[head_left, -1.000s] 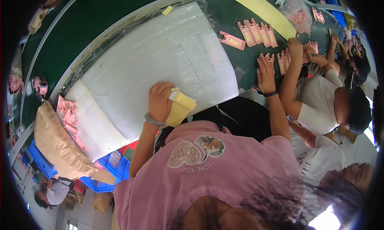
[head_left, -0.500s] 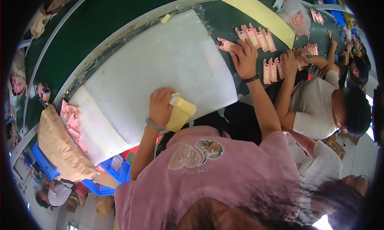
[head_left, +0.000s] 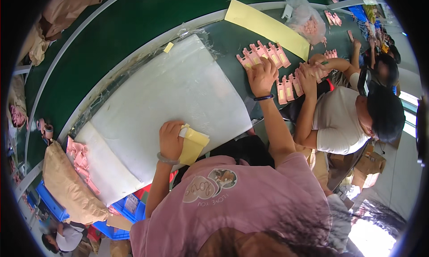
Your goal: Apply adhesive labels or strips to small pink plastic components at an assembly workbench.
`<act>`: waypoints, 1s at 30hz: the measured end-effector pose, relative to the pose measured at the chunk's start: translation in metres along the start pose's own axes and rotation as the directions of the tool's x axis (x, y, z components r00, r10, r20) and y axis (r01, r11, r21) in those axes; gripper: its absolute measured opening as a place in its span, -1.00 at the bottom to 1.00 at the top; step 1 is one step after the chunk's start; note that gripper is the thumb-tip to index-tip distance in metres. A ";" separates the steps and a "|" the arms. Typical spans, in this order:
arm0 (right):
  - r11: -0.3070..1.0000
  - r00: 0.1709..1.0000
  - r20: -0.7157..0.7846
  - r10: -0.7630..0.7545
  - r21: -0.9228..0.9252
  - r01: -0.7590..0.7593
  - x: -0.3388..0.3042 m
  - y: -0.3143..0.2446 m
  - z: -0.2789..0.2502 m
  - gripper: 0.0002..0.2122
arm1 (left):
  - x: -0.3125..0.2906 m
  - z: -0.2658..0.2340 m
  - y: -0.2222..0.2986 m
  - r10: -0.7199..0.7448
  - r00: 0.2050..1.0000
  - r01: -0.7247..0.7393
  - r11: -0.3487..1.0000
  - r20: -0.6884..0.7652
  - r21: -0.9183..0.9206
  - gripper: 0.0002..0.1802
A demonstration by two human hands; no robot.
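Note:
Folded yellow label sheets (head_left: pixel 194 145) with a white edge showing are gripped in my left hand (head_left: pixel 171 140), which is closed on them above the white padded mat (head_left: pixel 165 91). Out to the right, my right hand (head_left: pixel 262 78) is on the near end of a pink plastic piece (head_left: pixel 244 61) at the left of a slanted row. Its fingers are bent over the piece, and the fingertips partly hide it. Several like pink pieces (head_left: pixel 280 55) with yellow labels lie side by side in that row.
A long yellow strip (head_left: pixel 268 29) lies behind the row, near a clear bag of pink parts (head_left: pixel 310 26). A co-worker (head_left: pixel 342 118) at right handles another pink row (head_left: pixel 288 88). At left are a pink pile (head_left: pixel 79 158), a brown paper bag (head_left: pixel 67 185) and blue bins (head_left: pixel 129 208).
My right hand has brought the pink piece against the left end of the row. The left hand keeps hold of the yellow sheets. The whole view has shifted slightly.

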State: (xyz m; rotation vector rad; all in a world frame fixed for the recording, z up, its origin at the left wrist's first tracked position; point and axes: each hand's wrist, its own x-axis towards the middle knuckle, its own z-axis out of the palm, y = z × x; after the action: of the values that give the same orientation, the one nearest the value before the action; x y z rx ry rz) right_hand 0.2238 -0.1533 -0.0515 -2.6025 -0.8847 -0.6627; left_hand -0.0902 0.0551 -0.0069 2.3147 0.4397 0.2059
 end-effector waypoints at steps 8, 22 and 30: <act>0.991 0.992 -0.003 0.127 0.027 -0.127 0.000 0.003 0.001 -0.82 | 0.006 -0.013 -0.002 -0.316 0.946 0.318 0.871 0.069 -0.376 -0.78; 0.474 0.781 0.478 -0.402 0.838 -0.269 -0.035 -0.169 -0.064 -0.80 | 0.012 -0.004 -0.018 -0.394 0.918 0.324 0.805 -0.039 -0.497 -0.74; 0.522 0.831 0.517 -0.206 0.776 -0.353 -0.017 -0.126 -0.073 -0.77 | 0.048 -0.020 -0.066 -0.482 0.867 0.386 0.813 -0.131 -0.437 -0.47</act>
State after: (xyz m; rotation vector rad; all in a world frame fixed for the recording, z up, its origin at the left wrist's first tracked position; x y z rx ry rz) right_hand 0.1083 -0.0969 0.0190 -1.8269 -0.9020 0.5526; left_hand -0.0676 0.1290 -0.0394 1.7357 0.9488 0.3127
